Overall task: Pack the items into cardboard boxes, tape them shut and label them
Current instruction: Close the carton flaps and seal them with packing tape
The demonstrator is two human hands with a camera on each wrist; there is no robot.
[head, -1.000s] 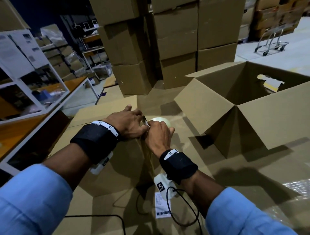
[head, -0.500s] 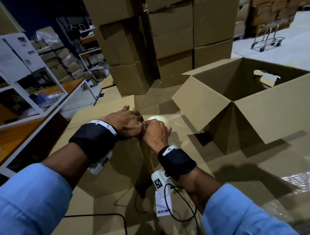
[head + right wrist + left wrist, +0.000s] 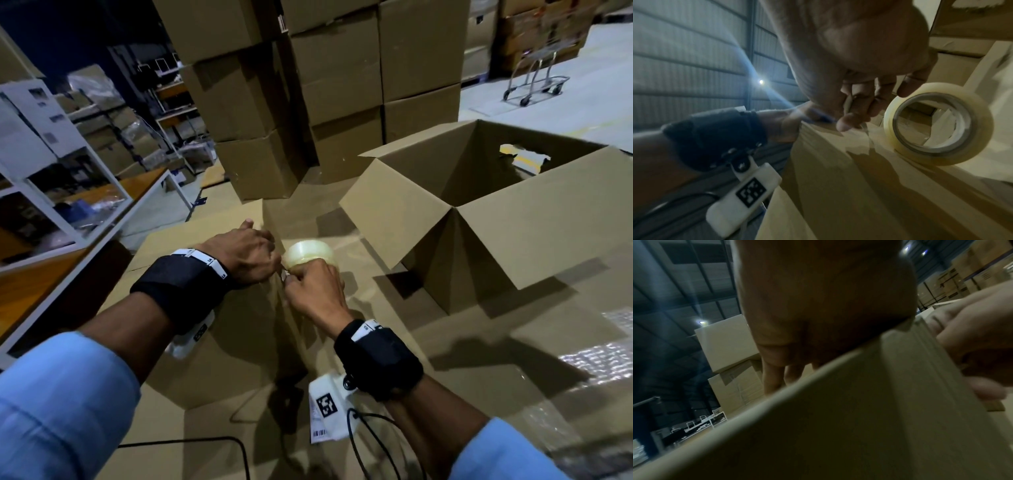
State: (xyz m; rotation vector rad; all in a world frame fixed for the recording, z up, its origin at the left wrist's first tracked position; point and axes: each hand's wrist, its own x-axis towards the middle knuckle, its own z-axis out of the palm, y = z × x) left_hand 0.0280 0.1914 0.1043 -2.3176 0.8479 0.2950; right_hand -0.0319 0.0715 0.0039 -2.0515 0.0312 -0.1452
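A closed cardboard box [image 3: 239, 342] lies in front of me, clear tape running along its top seam. My left hand [image 3: 246, 257] rests knuckles up on the box top beside the seam; in the left wrist view its palm [image 3: 818, 313] lies over the box edge. My right hand [image 3: 315, 291] touches it, thumb and fingers pinching a thin pale strip [image 3: 849, 105] at the tape's end. A clear tape roll [image 3: 310, 251] stands on edge just beyond the right hand [image 3: 855, 113], the roll's hollow core [image 3: 937, 125] facing the right wrist camera. A white barcode label [image 3: 320, 433] lies under my right wrist.
A large open box [image 3: 479, 222] with raised flaps stands to the right. Stacked sealed boxes [image 3: 308, 85] rise behind. White shelving [image 3: 51, 205] lines the left, a trolley [image 3: 534, 85] waits far right, and bubble wrap [image 3: 599, 359] lies at the near right.
Both hands stay together at the seam. The right hand has drawn slightly toward me, so more of the tape roll shows beyond it.
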